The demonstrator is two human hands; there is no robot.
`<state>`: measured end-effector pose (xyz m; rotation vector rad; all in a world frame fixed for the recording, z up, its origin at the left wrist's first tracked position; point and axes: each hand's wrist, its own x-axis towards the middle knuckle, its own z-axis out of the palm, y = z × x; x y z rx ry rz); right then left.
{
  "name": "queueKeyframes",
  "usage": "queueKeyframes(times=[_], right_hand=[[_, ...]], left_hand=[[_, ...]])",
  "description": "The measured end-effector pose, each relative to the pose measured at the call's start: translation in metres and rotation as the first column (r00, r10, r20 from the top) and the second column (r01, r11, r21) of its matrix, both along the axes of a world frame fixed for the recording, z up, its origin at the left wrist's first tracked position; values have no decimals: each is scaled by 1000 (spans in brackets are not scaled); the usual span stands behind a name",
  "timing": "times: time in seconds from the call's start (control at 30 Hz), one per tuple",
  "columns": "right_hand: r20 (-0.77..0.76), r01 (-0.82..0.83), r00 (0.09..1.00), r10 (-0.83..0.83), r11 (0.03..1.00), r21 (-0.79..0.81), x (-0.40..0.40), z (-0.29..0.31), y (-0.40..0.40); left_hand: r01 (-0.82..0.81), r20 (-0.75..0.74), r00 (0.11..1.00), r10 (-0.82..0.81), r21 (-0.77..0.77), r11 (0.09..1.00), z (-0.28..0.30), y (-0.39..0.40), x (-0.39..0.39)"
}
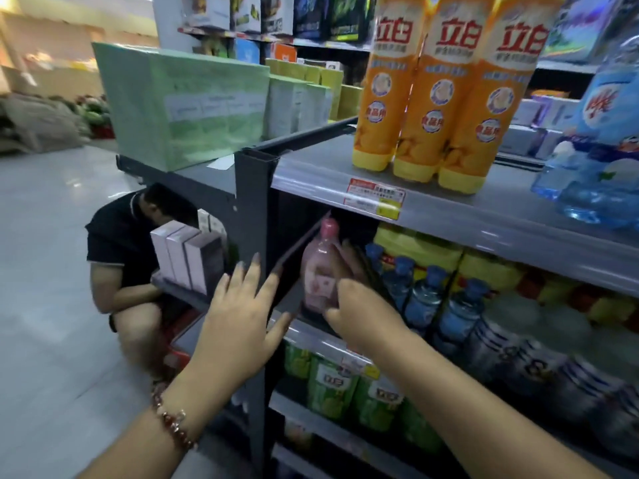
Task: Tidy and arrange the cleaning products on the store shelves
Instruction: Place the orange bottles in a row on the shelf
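A pink bottle with a pink cap stands upright at the left end of the second shelf. My right hand grips it, with the fingers curled round its right side and the thumb at its lower front. My left hand is open, its straight fingers lying against the dark shelf upright and a thin dark divider panel just left of the bottle. Blue-capped clear bottles stand in rows right of the pink bottle.
Three tall orange detergent bottles and a large blue jug stand on the top shelf. Green bottles fill the shelf below. A green carton lies on the end shelf. A person crouches in the aisle at left.
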<state>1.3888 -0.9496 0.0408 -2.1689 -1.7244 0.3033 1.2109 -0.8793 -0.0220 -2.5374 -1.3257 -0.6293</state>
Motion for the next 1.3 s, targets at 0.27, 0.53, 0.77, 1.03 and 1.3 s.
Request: queueKeyframes(times=[0.27, 0.53, 0.77, 1.03, 1.3], right_hand=[[109, 56, 991, -77, 982, 183, 0, 6, 75], [-51, -152, 979, 199, 866, 477, -7, -28, 33], [132, -315, 946, 295, 745, 588, -12, -37, -14], [-640, 168, 768, 10, 961, 218, 19, -38, -94], [-743, 224, 522, -419, 908, -354, 47, -162, -278]], left_hand=[[-8, 63, 998, 11, -46, 999, -18, -8, 4], [120, 316, 948, -38, -245, 962, -32, -15, 17], [445, 772, 626, 110, -469, 763, -28, -22, 49], [738, 836, 179, 518, -462, 491, -58, -101, 69], [836, 103, 325, 940, -496, -234, -153, -260, 117]])
